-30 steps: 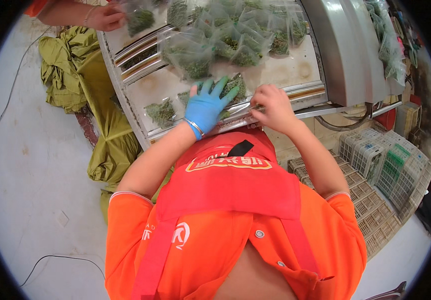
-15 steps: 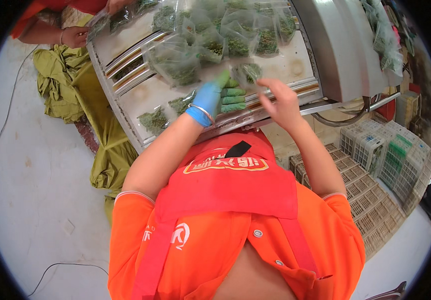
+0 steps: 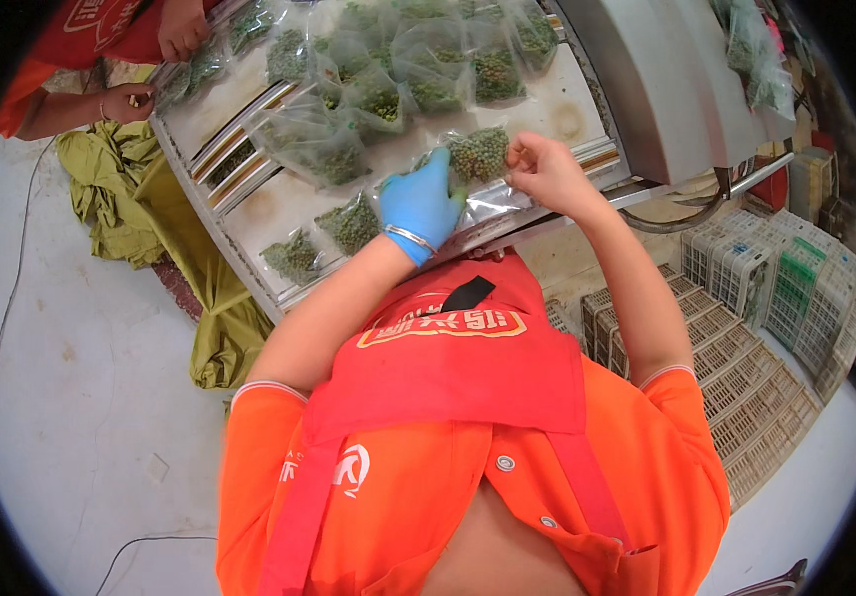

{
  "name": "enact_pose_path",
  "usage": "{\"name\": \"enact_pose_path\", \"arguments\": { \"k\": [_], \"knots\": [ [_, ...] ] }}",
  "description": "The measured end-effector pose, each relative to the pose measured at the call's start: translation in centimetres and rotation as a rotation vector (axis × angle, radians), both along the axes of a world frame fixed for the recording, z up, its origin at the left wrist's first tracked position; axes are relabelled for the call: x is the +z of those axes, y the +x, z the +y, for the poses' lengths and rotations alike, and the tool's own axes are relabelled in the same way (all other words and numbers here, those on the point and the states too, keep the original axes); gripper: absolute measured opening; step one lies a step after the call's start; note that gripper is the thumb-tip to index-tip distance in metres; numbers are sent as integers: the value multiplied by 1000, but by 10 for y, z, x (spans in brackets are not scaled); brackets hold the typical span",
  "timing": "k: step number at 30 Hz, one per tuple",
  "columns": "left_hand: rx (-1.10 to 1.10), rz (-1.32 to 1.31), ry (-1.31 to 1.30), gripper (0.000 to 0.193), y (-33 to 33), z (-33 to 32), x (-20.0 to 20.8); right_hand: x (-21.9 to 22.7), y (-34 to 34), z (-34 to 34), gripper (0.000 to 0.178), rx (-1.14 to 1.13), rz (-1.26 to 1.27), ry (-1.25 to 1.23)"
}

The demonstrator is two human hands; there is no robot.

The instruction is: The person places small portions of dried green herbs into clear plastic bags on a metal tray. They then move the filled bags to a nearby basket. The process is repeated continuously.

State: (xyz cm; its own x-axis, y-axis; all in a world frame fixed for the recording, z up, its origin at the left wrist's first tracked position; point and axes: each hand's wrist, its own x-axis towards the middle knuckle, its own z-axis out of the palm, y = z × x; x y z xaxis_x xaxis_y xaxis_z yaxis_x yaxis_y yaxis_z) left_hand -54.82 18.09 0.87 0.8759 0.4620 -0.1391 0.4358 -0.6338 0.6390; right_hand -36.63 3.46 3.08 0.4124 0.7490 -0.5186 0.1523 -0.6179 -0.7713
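Observation:
A clear plastic bag of small green berries (image 3: 479, 155) lies near the front edge of the metal work surface (image 3: 567, 117). My left hand (image 3: 422, 205), in a blue glove with green-stained fingers, is closed on the bag's left side, thumb uppermost. At the right side, my bare right hand (image 3: 547, 175) pinches the bag's edge between thumb and fingertips. Two more filled bags lie to the left of my glove: a nearer one (image 3: 352, 224) and one farther left (image 3: 294, 257). Behind my hands, several bulging bags (image 3: 378, 97) stand close together.
A metal housing (image 3: 661, 84) rises at the right of the surface. A co-worker's hands (image 3: 128, 102) are at the far left corner. An olive cloth (image 3: 164, 194) hangs at the left side. Plastic crates (image 3: 736, 263) stand low on the right.
My left hand has turned from fingers spread to gripping the bag. My right hand has moved onto the bag's right edge. The co-worker's second hand has come over a bag.

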Motion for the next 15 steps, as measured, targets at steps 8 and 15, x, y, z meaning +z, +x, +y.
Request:
{"name": "enact_pose_path", "arguments": {
  "k": [8, 15],
  "knots": [
    [-6, 18, 378, 66, 0, -10, 3, 4, -15, 0, 26, 280, -964, 239],
    [-316, -122, 471, 54, 16, 6, -15, 8, -16, -4, 38, 693, -729, -126]
  ]
}}
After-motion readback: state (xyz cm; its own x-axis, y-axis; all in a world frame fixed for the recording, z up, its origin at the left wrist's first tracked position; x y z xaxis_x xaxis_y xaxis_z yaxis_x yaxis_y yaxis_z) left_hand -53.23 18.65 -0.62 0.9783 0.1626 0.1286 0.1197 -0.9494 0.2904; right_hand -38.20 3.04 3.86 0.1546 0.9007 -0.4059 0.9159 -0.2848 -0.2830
